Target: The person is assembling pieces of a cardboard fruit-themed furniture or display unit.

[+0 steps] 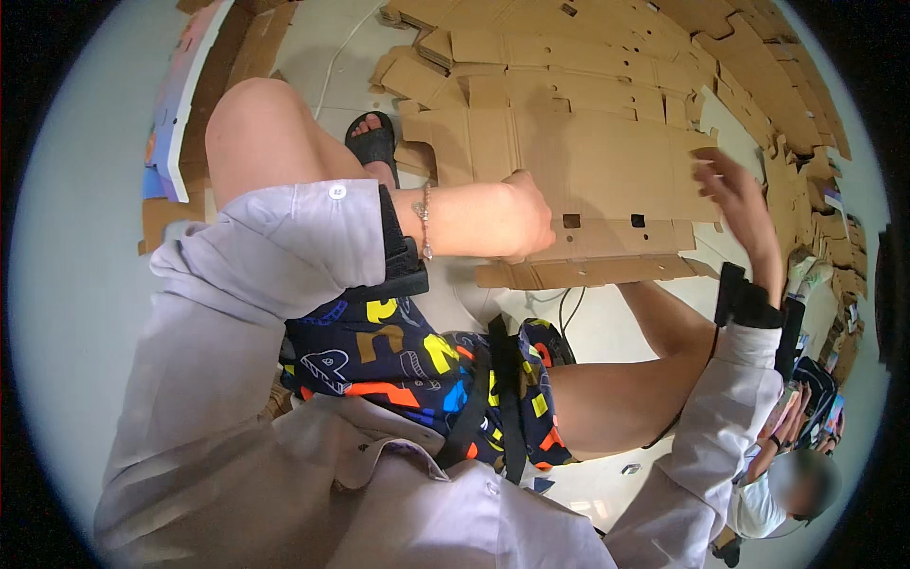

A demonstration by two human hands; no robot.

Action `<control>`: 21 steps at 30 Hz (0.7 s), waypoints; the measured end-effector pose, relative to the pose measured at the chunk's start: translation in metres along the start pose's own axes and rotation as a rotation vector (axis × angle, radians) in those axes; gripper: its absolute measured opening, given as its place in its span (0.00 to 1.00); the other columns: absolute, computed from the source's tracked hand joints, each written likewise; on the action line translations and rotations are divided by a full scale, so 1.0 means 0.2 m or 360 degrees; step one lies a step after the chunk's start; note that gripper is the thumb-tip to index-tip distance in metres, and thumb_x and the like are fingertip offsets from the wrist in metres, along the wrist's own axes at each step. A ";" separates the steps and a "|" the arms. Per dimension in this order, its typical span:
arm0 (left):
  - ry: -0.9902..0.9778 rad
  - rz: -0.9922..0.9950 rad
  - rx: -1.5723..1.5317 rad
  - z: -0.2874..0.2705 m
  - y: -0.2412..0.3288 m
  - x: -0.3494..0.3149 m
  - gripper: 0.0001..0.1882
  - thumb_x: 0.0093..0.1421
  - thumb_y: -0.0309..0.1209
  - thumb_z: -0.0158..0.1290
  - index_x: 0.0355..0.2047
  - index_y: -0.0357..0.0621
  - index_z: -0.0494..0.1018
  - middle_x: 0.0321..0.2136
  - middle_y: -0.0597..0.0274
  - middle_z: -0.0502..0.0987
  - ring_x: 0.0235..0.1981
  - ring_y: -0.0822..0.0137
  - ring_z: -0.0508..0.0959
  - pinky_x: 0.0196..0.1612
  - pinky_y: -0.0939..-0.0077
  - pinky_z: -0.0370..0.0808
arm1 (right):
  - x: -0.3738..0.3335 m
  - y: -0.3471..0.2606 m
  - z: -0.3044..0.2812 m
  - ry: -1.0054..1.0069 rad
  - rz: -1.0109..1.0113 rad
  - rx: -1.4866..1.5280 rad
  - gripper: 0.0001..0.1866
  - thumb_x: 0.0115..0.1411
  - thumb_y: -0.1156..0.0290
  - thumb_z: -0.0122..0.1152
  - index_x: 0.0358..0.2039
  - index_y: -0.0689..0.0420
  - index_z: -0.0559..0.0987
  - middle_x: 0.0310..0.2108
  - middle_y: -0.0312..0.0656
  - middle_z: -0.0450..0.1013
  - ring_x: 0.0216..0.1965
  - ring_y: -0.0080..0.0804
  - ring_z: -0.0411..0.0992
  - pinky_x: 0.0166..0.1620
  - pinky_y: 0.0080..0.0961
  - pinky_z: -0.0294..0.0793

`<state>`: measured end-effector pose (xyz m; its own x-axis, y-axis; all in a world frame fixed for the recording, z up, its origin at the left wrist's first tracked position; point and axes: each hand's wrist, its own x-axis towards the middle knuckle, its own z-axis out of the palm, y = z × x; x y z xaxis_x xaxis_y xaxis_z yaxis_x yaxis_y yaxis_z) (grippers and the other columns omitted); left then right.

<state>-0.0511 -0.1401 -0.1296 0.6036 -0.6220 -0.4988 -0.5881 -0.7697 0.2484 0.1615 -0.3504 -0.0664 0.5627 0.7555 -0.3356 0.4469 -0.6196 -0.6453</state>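
The person's left hand (521, 218) is bent in over the near left part of a flattened sheet of cardboard (616, 161), its knuckles up and fingers curled under; from here I cannot tell whether it grips the card. The right hand (735, 185) is raised at the sheet's right end, fingers loosely parted and holding nothing that I can see. The sheet lies flat in front of the lap, two small dark slots near its creased near side, with a narrow flap along the nearest edge. A bracelet (426, 220) and a black band (404, 270) sit on the left wrist, and another black band (749, 299) on the right. The left knee (251, 114) rises beside the left forearm, and a black sandal (372, 142) stands close to the sheet's left edge, crowding that side; the right thigh (616, 398) stretches out below the near flap. Beyond the sheet, more flattened cardboard (588, 43) covers the far side, and heaped cardboard (791, 104) curves down the right. A printed box (185, 104) stands past the knee, and a pale cable (341, 57) crosses the floor (365, 71) between it and the cardboard. Floor also shows in a slim gap right of the sheet and between its near flap and the legs, where a dark cable (567, 308) loops. At the lower right, another person (758, 507) sits near a dark bag (817, 384).
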 end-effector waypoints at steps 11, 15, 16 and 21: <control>0.0422 -0.0101 -0.0196 0.23 -0.15 0.02 0.14 0.49 0.38 0.53 0.33 0.45 0.74 0.29 0.60 0.76 0.37 0.60 0.75 0.39 0.64 0.70 | -0.28 0.01 -0.08 -0.0006 0.0524 -0.0214 0.24 0.59 0.60 0.53 0.54 0.56 0.67 0.37 0.51 0.74 0.38 0.34 0.71 0.42 0.28 0.69; -0.0036 -0.0264 -0.0195 0.35 -0.14 0.18 0.34 0.50 0.43 0.55 0.57 0.53 0.59 0.54 0.51 0.62 0.59 0.48 0.57 0.58 0.45 0.54 | -0.22 -0.11 -0.06 -0.0041 0.0443 -0.0308 0.24 0.59 0.62 0.52 0.54 0.58 0.66 0.40 0.52 0.72 0.39 0.37 0.72 0.43 0.27 0.69; -0.0103 -0.0264 -0.0159 0.38 -0.12 0.22 0.34 0.50 0.43 0.55 0.57 0.53 0.59 0.54 0.51 0.62 0.59 0.48 0.57 0.58 0.45 0.54 | -0.21 -0.13 -0.06 -0.0037 0.0367 -0.0367 0.24 0.59 0.61 0.52 0.54 0.58 0.66 0.41 0.53 0.72 0.40 0.39 0.72 0.43 0.27 0.70; 0.0392 -0.0331 -0.0248 0.55 0.00 0.45 0.39 0.49 0.44 0.56 0.60 0.53 0.55 0.59 0.49 0.55 0.61 0.48 0.52 0.59 0.45 0.52 | -0.18 -0.19 -0.07 0.0013 0.0252 -0.0360 0.24 0.58 0.60 0.53 0.53 0.56 0.67 0.41 0.51 0.72 0.41 0.42 0.72 0.43 0.29 0.70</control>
<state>-0.0549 -0.1806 -0.2657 0.8245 -0.4509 -0.3417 -0.3612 -0.8844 0.2955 0.1339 -0.3569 -0.0206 0.6432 0.6441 -0.4141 0.4964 -0.7625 -0.4149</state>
